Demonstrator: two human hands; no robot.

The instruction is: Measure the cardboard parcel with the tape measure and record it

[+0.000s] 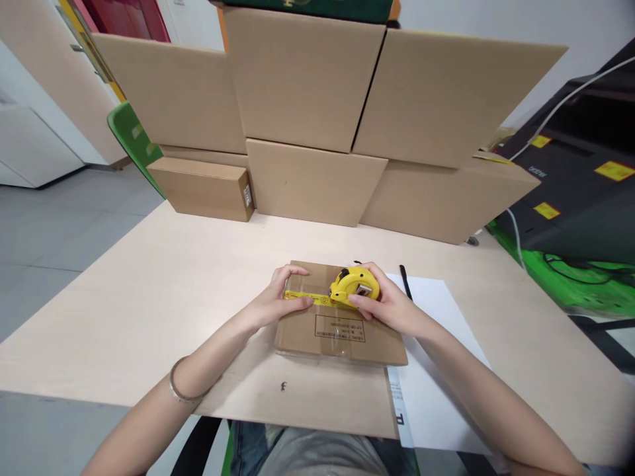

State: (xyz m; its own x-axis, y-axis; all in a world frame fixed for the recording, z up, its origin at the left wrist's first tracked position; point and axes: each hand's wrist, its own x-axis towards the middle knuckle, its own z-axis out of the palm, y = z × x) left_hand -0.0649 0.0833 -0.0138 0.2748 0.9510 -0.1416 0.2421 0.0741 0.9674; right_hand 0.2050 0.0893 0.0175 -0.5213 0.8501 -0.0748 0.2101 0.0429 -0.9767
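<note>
A small brown cardboard box [342, 344] with a printed label and clear tape on its top lies on the table in front of me. My right hand [384, 301] grips a yellow tape measure [356, 284] over the box's right half. Its yellow blade [323, 300] stretches left across the box top. My left hand [278, 297] is at the box's left edge, its thumb pressing the blade near the end and its index finger bent over the box's top left. The tip of the blade is partly hidden by that hand.
A white sheet of paper [449, 396] and a black pen [405, 281] lie right of the box. Large cardboard boxes [307, 79] form a wall at the back. A smaller carton [208, 188] stands back left. A dark machine [580, 172] is at the right.
</note>
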